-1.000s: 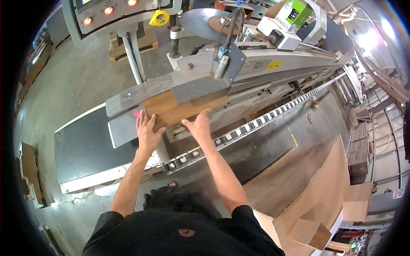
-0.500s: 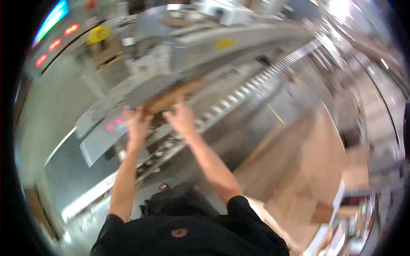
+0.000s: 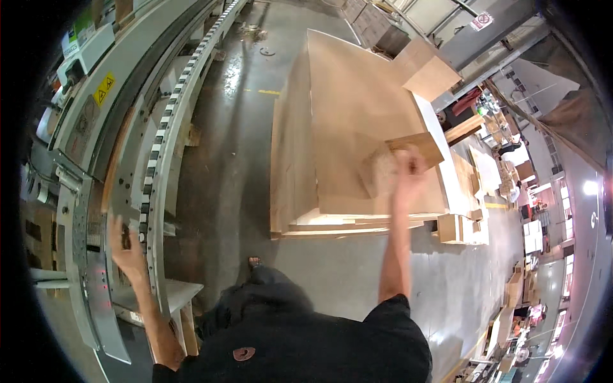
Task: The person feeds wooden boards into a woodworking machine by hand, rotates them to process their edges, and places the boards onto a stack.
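Observation:
My left hand (image 3: 129,254) is over the near end of a long grey machine (image 3: 70,153) on the left. Its fingers are spread, with nothing plainly held. Just beyond it a narrow brown wooden strip (image 3: 117,163) lies along the machine's channel, beside a row of black and white rollers (image 3: 167,115). My right arm reaches out over a large stack of brown panels (image 3: 357,108). There my right hand (image 3: 410,167) is at a small darker brown board (image 3: 421,145) and overlaps its near edge. Motion blurs those fingers, so whether they grip the board is unclear.
A cardboard box (image 3: 431,67) stands at the stack's far right corner, and lower wooden pieces (image 3: 461,228) sit to its right. Between machine and stack runs a grey floor (image 3: 223,159) with scattered debris farther off. Shelves and benches with goods line the right.
My view has swung right, from the machine toward the panel stack. My right hand has left the machine and moved over to the small board; my left hand is still at the machine.

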Demonstrator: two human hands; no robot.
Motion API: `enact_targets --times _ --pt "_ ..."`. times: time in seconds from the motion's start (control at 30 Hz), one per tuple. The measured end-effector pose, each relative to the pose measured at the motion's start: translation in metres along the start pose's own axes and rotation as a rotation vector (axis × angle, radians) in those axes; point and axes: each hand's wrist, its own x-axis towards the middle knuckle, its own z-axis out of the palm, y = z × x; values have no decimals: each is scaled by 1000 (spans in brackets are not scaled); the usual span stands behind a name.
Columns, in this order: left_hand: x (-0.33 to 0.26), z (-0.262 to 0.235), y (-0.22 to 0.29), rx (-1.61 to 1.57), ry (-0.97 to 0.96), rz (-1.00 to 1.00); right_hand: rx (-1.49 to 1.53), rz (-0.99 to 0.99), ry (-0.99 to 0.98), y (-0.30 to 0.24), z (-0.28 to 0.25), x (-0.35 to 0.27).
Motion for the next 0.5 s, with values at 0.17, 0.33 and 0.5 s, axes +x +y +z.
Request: enact_targets --times 0.17,0.33,0.5 --pt "-40 21 53 -263 -100 -264 44 557 214 150 -74 73" --pt "-65 9 62 -277 -257 -355 34 814 35 211 -51 66" --pt "-86 -3 53 -350 -232 -491 367 843 31 227 -72 65"
